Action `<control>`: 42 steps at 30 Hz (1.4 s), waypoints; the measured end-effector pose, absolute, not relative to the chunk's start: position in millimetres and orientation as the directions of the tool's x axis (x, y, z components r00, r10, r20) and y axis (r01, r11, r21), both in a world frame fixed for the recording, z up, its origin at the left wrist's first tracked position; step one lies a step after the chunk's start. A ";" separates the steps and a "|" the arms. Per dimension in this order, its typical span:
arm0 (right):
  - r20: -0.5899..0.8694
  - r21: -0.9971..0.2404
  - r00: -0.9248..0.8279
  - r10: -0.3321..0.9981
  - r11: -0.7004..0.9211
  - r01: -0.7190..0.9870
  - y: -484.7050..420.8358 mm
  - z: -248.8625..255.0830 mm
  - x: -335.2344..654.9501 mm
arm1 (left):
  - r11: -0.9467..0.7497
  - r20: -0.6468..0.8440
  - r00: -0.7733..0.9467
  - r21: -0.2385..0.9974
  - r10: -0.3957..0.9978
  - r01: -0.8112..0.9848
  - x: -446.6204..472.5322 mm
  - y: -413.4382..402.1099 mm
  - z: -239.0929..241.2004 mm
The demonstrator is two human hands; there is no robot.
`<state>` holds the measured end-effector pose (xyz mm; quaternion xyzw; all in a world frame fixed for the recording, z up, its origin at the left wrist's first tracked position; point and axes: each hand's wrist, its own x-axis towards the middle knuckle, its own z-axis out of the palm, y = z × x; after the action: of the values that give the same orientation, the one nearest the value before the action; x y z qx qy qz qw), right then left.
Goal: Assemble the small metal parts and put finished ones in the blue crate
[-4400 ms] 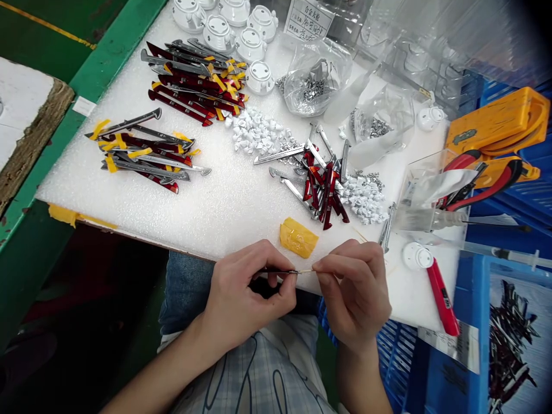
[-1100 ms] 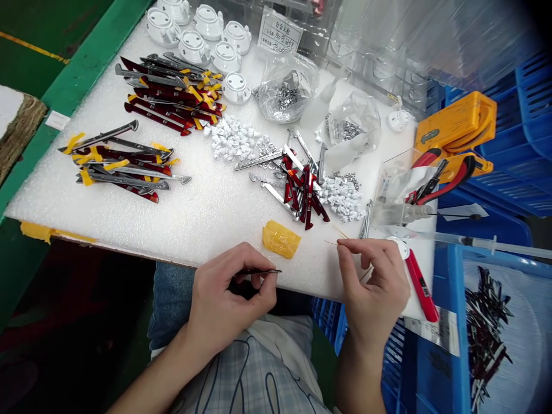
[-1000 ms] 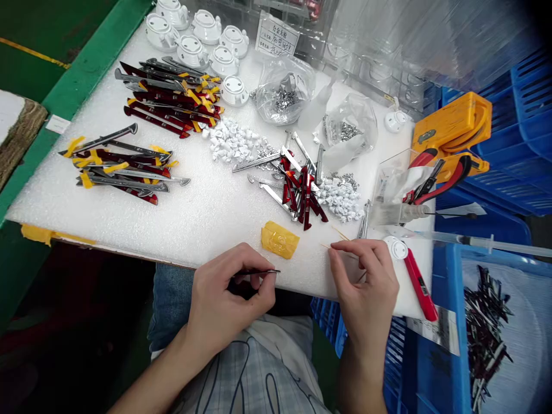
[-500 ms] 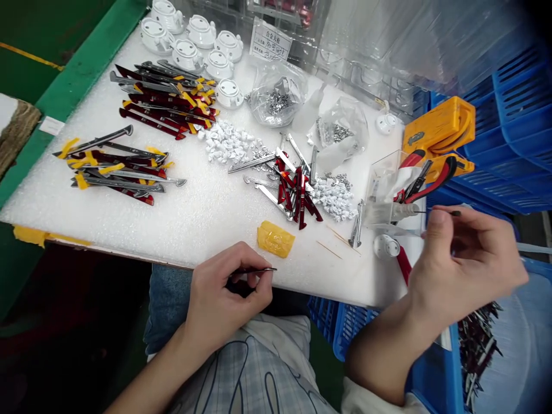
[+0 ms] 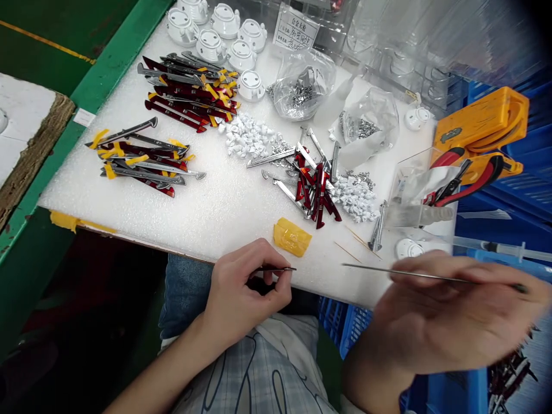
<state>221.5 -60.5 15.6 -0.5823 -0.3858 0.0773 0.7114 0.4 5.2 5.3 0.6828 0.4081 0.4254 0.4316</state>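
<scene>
My left hand (image 5: 244, 293) is closed at the board's front edge, pinching a slim dark piece (image 5: 278, 269) whose tip sticks out past the fingers. Most of that piece is hidden in the palm. Over the right front corner, my right hand (image 5: 452, 328), somewhat blurred, grips a thin metal rod (image 5: 371, 268) with a dark end. The rod's fine tip points left at my left hand, apart from it. Just beyond my left hand lies a yellow patch with clear glossy stuff on it (image 5: 292, 237). Thin wooden sticks (image 5: 348, 252) lie to its right.
On the white foam board (image 5: 215, 213) are dark red and silver blade-like parts (image 5: 317, 190), piles of small white pieces (image 5: 250, 136), taped parts (image 5: 142, 158), white pot-shaped parts (image 5: 225, 22) and bags of metal bits (image 5: 304, 86). Pliers (image 5: 452, 178) stand in a clear box at right.
My right hand has come away from the clear box, down and toward me, and the rod now shows along its length. My left hand keeps its pinch. The whole view has shifted.
</scene>
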 end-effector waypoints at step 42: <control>0.669 -0.742 0.623 0.405 0.331 0.583 -42.1 4.7 211.4 | -0.287 0.235 0.284 0.945 0.930 0.158 0.8 7.6 9.6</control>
<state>211.4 -42.1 4.7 -0.5750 -0.4295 -0.0641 0.6934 0.8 7.6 9.6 0.6707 0.4054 0.4400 0.4383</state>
